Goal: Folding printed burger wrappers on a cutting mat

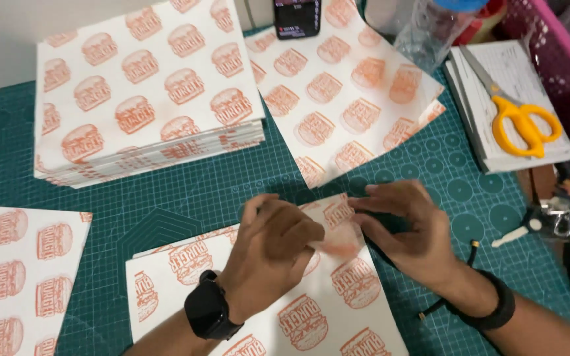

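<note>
A white paper sheet (338,310) printed with orange burgers lies on the green cutting mat (199,198) in front of me. My left hand (272,247), with a black watch on the wrist, presses on the sheet's upper part. My right hand (407,231), with a dark wristband, pinches the sheet's top right corner between fingers and thumb. The corner looks partly folded or lifted; motion blur hides the detail.
A thick stack of the same sheets (143,86) stands at the back left. Loose sheets lie at the back centre (344,99) and the left edge (14,277). Yellow scissors (519,118) rest on a notepad at the right, beside a plastic bottle (430,26), a phone (297,16) and keys (555,221).
</note>
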